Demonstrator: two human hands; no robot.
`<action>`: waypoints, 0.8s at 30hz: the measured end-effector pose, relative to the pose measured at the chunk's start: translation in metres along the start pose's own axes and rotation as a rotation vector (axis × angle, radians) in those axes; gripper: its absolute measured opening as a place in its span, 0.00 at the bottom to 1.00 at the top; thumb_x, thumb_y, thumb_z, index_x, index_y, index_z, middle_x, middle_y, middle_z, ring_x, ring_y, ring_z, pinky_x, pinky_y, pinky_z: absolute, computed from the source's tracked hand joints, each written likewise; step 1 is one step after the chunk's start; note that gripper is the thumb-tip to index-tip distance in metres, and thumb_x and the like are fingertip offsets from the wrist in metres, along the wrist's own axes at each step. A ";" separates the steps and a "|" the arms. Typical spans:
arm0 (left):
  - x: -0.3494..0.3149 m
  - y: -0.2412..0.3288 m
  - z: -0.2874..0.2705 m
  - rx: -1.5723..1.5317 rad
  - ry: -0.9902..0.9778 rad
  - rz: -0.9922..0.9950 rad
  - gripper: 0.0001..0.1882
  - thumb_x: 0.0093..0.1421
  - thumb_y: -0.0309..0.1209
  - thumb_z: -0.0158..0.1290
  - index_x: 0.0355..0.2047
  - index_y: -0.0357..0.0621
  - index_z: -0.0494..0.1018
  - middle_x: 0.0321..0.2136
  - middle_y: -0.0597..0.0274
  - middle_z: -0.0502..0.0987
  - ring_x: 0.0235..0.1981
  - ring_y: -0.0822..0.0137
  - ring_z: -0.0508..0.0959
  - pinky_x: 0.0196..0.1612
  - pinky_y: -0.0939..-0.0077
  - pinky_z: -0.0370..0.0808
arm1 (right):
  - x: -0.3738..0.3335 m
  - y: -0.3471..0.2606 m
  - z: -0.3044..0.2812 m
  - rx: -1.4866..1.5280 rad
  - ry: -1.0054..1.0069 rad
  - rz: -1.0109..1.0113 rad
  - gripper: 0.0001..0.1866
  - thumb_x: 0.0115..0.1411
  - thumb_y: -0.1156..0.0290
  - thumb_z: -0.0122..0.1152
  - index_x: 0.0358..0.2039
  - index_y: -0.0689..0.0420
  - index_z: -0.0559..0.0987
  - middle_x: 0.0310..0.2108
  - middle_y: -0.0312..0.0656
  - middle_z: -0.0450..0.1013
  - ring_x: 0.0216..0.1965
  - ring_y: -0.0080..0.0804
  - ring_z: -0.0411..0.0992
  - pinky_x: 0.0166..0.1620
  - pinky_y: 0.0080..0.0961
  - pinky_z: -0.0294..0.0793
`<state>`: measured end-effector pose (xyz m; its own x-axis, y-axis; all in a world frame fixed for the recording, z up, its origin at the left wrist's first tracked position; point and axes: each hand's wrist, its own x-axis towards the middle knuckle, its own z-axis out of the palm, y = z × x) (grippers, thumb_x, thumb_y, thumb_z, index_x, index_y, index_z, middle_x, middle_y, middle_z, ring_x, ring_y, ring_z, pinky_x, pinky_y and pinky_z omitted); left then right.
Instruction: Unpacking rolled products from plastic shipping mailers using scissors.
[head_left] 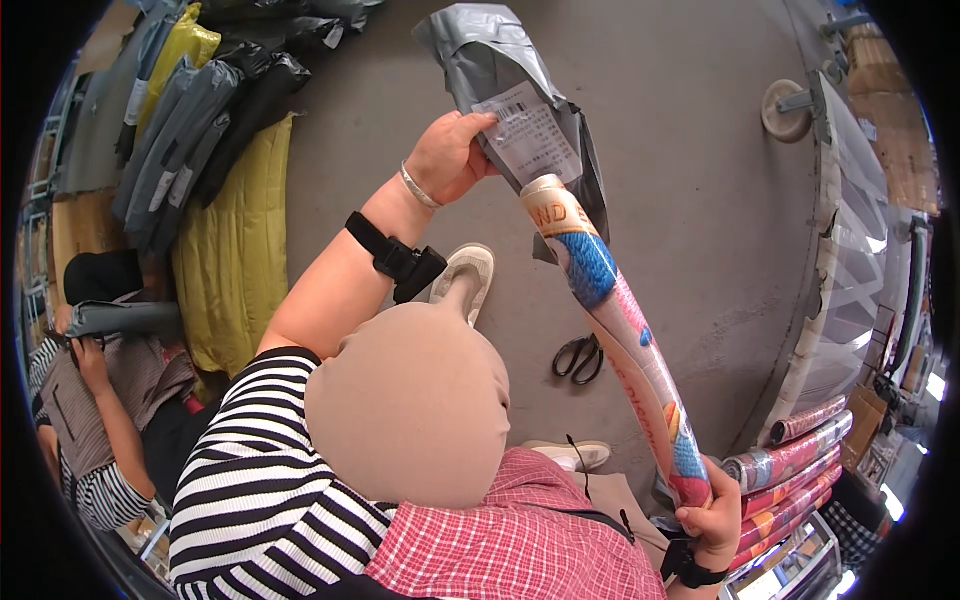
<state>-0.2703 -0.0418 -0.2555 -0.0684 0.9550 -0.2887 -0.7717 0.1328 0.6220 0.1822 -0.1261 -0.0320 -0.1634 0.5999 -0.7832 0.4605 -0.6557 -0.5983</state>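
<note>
My left hand [455,158] pinches the edge of a grey plastic mailing bag [490,55], thumb on top beside its white label [527,135]. The bag hangs above the floor, and its dark inner side shows along the right edge. My right hand [712,510] is wrapped round the lower end of a long rolled mat [640,350] with a colourful print. The mat slants up toward the bag, its far end against the bag's lower part. Whether that end is inside the bag or just in front, I cannot tell.
Black-handled scissors [578,360] lie on the grey floor. Grey, black and yellow packages [235,250] lean at the left, near another person [105,380] holding a grey package. On the right stand a wrapped cart with a caster wheel [787,110] and stacked rolled mats [790,470].
</note>
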 end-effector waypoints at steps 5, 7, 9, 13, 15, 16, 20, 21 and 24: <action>-0.002 0.004 0.001 -0.025 -0.004 0.014 0.16 0.65 0.29 0.39 0.46 0.30 0.69 0.43 0.52 0.76 0.44 0.58 0.77 0.49 0.57 0.75 | 0.003 0.009 -0.006 -0.015 -0.012 -0.001 0.42 0.32 0.64 0.75 0.47 0.73 0.72 0.36 0.39 0.73 0.36 0.25 0.71 0.42 0.18 0.69; -0.002 0.005 0.000 -0.036 -0.003 0.023 0.16 0.65 0.29 0.39 0.46 0.30 0.69 0.43 0.52 0.76 0.44 0.58 0.77 0.49 0.57 0.75 | 0.003 0.011 -0.006 0.004 -0.007 -0.011 0.42 0.32 0.64 0.75 0.47 0.74 0.72 0.36 0.39 0.73 0.36 0.25 0.71 0.42 0.18 0.69; -0.002 0.005 -0.002 -0.047 -0.004 0.033 0.16 0.65 0.29 0.39 0.46 0.30 0.69 0.44 0.51 0.76 0.44 0.58 0.77 0.49 0.57 0.75 | 0.002 0.010 -0.005 0.008 0.009 0.018 0.42 0.31 0.63 0.75 0.47 0.74 0.72 0.36 0.39 0.73 0.35 0.25 0.70 0.42 0.18 0.69; -0.001 0.006 -0.005 -0.049 -0.013 0.041 0.17 0.66 0.30 0.39 0.48 0.29 0.68 0.44 0.50 0.76 0.45 0.57 0.77 0.51 0.55 0.74 | 0.001 0.008 -0.002 -0.029 -0.004 -0.005 0.42 0.31 0.62 0.75 0.46 0.73 0.72 0.36 0.39 0.73 0.35 0.24 0.70 0.41 0.18 0.69; -0.001 0.006 -0.006 -0.046 -0.017 0.046 0.18 0.66 0.31 0.39 0.49 0.29 0.67 0.45 0.48 0.76 0.46 0.56 0.77 0.53 0.53 0.72 | 0.002 0.007 -0.002 0.003 0.001 0.025 0.41 0.31 0.62 0.75 0.46 0.73 0.73 0.35 0.39 0.73 0.34 0.24 0.70 0.40 0.17 0.69; -0.001 0.006 -0.006 -0.036 -0.012 0.044 0.18 0.66 0.31 0.39 0.49 0.29 0.67 0.45 0.48 0.76 0.46 0.56 0.76 0.53 0.53 0.72 | 0.004 0.007 -0.002 0.003 -0.010 0.020 0.41 0.31 0.62 0.75 0.46 0.73 0.73 0.35 0.39 0.73 0.34 0.24 0.70 0.40 0.17 0.69; 0.000 0.006 -0.008 -0.035 -0.008 0.051 0.18 0.66 0.32 0.39 0.49 0.29 0.67 0.45 0.49 0.76 0.46 0.56 0.77 0.52 0.53 0.72 | 0.005 0.006 -0.001 -0.009 -0.024 0.011 0.41 0.31 0.61 0.75 0.46 0.73 0.73 0.36 0.38 0.73 0.34 0.23 0.70 0.40 0.17 0.69; 0.000 0.006 -0.009 -0.035 -0.007 0.049 0.18 0.66 0.32 0.39 0.49 0.29 0.67 0.45 0.49 0.76 0.46 0.56 0.77 0.52 0.53 0.72 | 0.005 0.006 -0.001 -0.006 -0.022 0.005 0.42 0.32 0.61 0.75 0.46 0.73 0.73 0.36 0.38 0.73 0.35 0.23 0.70 0.40 0.17 0.68; 0.000 0.005 -0.010 -0.048 -0.011 0.057 0.18 0.67 0.32 0.39 0.49 0.29 0.68 0.45 0.48 0.76 0.46 0.56 0.77 0.52 0.53 0.73 | 0.002 0.004 0.003 -0.036 -0.015 -0.006 0.42 0.31 0.61 0.76 0.47 0.73 0.73 0.36 0.38 0.73 0.35 0.23 0.70 0.41 0.17 0.68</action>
<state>-0.2805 -0.0442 -0.2597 -0.1063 0.9636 -0.2453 -0.7963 0.0653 0.6014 0.1805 -0.1289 -0.0366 -0.1787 0.5966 -0.7824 0.4905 -0.6353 -0.5965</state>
